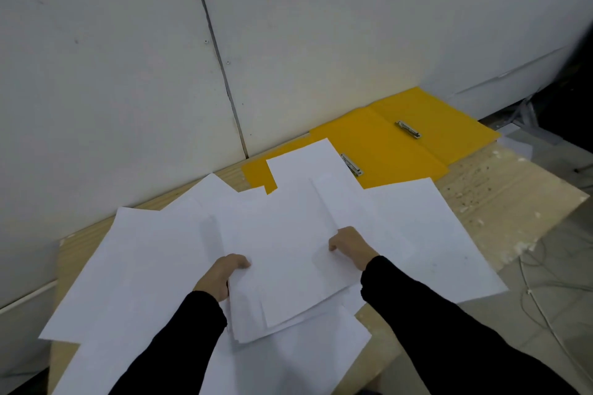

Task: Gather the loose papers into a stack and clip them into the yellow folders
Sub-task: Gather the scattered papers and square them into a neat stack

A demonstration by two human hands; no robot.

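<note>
Left hand (223, 276) grips the left edge of the partial stack (288, 269), fingers curled round it. Right hand (348, 245) is curled on the stack's right side with the thumb on top; it reads as a pinch, but the fingertips are hidden. The stack sits between the two hands, fanned and skewed, with edges not squared. Loose sheets (128, 266) are spread left of the left hand, beyond both hands, right of the right hand and under the wrists, overlapping. The yellow folders (394, 157) lie open beyond and to the right of the right hand, well apart from it, and one sheet covers part of the nearer folder. Metal clips (408, 129) are visible on both. Handling, my read: the paper is light, floppy and slick sheet on sheet, so it will slide and fan if held at one point. Hold opposite long edges with thumbs on top and fingers under, then tap it square on the table (497, 202). Pick up strays by a corner or an overhanging edge, since flat sheets are hard to lift from the middle. Creasing is the main risk. The clip probably needs one hand, so the other should pin the stack.
</note>
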